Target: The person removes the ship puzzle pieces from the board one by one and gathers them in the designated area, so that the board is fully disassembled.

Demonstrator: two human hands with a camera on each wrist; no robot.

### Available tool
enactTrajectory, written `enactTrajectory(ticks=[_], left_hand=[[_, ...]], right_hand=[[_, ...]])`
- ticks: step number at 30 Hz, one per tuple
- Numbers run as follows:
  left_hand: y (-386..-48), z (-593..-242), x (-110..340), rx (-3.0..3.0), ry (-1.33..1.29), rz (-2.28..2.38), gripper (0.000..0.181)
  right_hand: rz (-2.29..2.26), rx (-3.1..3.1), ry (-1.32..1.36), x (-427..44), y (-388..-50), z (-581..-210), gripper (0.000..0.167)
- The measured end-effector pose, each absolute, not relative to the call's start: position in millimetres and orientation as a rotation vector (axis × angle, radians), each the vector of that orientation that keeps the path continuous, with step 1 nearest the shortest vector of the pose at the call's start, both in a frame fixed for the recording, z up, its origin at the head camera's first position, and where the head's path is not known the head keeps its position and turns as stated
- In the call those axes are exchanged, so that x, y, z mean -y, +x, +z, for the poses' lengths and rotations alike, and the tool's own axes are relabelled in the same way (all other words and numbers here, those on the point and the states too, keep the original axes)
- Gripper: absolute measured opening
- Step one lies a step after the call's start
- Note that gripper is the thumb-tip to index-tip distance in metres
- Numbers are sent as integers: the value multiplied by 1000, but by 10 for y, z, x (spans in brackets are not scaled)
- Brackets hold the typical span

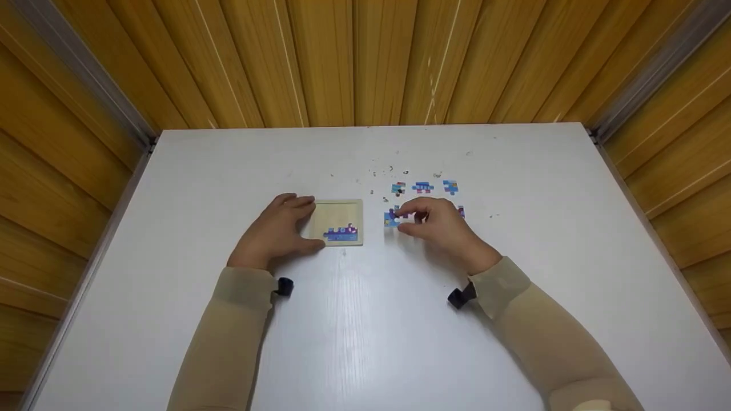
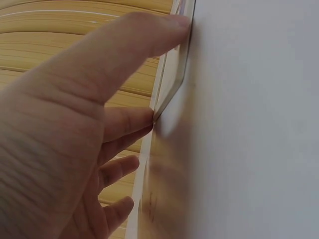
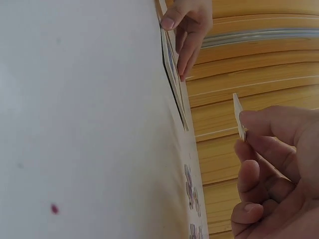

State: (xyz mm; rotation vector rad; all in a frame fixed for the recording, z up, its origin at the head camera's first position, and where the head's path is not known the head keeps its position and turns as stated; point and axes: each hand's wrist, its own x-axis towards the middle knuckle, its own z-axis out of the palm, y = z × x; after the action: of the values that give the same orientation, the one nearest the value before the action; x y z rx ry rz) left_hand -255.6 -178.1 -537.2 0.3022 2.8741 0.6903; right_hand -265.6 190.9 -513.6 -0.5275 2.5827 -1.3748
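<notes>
My left hand grips a small square wooden puzzle tray from its left side, thumb at the near edge and fingers at the far corner. Joined blue and purple pieces lie along the tray's near right part; its wooden floor shows elsewhere. To the right of the tray, my right hand pinches a jigsaw piece between thumb and fingertips. The right wrist view shows this piece edge-on, raised off the table. My right hand partly covers other pieces below it.
Behind my right hand lie loose jigsaw pieces, among them a blue one, a blue-white one and a red-blue one. Small dark specks and marks dot the white table. Wood-patterned panels stand around it.
</notes>
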Motion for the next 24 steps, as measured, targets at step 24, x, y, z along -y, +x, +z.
enactTrajectory(ticks=[24], left_hand=[[-2555,-5360,1766,-2878,269,696,101]], right_hand=[[-981,-2645,-523,-2001,-2662,-5185,24]])
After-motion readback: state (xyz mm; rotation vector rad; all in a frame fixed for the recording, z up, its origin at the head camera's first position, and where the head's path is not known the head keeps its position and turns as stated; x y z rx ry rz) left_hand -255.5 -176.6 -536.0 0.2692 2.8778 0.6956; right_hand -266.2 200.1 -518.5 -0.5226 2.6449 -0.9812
